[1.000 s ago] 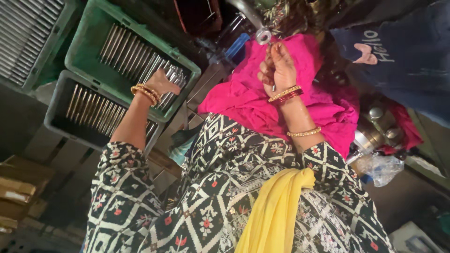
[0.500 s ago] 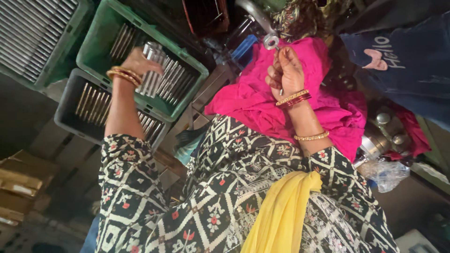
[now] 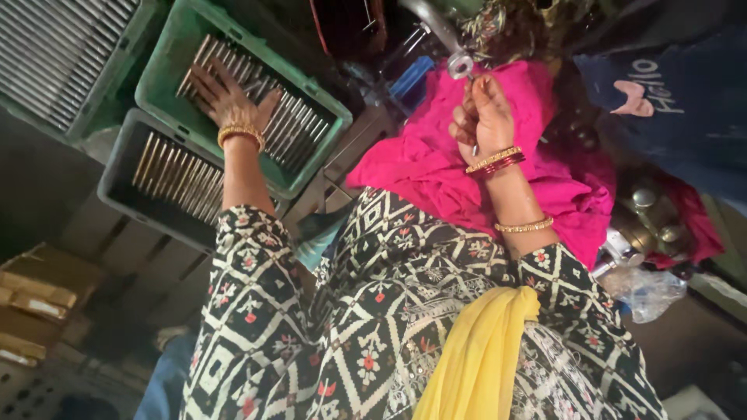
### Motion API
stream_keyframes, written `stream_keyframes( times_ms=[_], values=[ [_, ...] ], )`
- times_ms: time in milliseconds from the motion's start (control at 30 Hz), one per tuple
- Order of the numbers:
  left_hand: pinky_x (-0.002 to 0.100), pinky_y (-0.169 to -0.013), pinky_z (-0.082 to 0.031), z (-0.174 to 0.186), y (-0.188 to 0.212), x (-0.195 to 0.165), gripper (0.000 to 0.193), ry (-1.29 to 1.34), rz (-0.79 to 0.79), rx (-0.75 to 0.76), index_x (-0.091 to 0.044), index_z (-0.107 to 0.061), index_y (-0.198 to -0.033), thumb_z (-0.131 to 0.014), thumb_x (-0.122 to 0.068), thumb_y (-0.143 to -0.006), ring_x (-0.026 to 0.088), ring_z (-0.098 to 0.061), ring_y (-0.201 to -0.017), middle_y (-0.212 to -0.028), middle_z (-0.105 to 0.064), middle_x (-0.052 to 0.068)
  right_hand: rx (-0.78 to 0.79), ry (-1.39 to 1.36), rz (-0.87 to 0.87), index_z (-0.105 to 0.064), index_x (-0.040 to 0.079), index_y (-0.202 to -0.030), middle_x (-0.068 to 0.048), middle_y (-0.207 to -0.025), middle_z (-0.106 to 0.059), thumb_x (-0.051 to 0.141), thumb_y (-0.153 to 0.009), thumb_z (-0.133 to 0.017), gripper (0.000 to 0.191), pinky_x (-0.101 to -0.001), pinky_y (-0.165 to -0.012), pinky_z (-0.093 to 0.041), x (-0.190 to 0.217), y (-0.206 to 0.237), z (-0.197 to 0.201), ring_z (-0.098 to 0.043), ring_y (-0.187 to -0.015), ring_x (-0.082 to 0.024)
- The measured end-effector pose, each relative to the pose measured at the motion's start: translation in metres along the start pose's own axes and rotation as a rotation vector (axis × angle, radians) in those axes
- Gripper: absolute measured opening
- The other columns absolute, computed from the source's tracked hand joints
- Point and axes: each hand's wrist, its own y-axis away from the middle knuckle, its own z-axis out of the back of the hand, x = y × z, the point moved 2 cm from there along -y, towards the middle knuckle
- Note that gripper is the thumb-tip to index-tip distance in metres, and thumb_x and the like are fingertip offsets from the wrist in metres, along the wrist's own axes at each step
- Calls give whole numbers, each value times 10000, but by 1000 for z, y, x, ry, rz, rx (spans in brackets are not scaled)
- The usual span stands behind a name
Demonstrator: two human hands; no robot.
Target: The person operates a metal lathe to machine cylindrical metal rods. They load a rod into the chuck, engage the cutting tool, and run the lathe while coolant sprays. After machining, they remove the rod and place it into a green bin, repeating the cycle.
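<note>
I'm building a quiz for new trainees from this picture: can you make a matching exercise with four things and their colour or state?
Things:
1. left hand
2. right hand
3. scarf
4. grey crate

Colour or state:
A. yellow, hanging over the patterned sleeve
B. spread flat on the metal rods in the green crate
C. raised over the pink cloth, close to a small metal ring
D. holds a row of metal rods, beside the green crate

Pairs: 1-B, 2-C, 3-A, 4-D
</note>
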Motion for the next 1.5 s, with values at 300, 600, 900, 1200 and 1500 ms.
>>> stream_keyframes(
  times_ms=[300, 600, 900, 1200, 1500],
  values=[
    [492, -1114, -466, 41, 35, 52, 578, 361, -215, -334, -105, -493, -1470, -681, -106, -923, 399, -478, -1379, -1497, -454, 206, 42, -30, 37, -555, 174, -1026, 64, -699, -364, 273, -1062, -675, 159, -226, -433, -226, 0, 19, 14, -299, -514, -62],
    [455, -923, -515, -24, 203, 144, 584, 75, -535, -229, -145, -716, -1232, -760, -31, -661, 383, -601, -1037, -1148, -627, 167, 80, -28, 51, -558, 176, -1054, 51, -738, -406, 245, -1105, -653, 128, -242, -465, -226, -7, 24, 29, -298, -523, -72],
    [443, -935, -541, -44, 224, 150, 355, 72, -651, -50, -181, -749, -1039, -730, -12, -728, 356, -605, -1102, -1152, -637, 89, 58, -25, 86, -553, 183, -1013, 56, -679, -377, 262, -1087, -653, 147, -255, -468, -238, -21, 51, 32, -327, -537, -89],
    [254, -630, -381, -14, 241, 167, 126, 1185, 135, -206, -115, -611, -1194, -531, -158, -1108, 100, -492, -668, -834, -676, 88, 94, 26, 82, -557, 162, -1015, 63, -644, -342, 273, -1059, -654, 154, -239, -428, -234, -18, 68, 30, -298, -488, -72],
    [176, -541, -381, 100, 262, -132, 242, 1309, -466, 395, -58, -662, -1263, -617, -68, -1025, 10, -476, -640, -845, -647, -35, -2, -42, -24, -546, 185, -1011, 66, -649, -428, 261, -1031, -614, 104, -242, -406, -263, -13, 127, -10, -380, -482, -72]
  ],
)
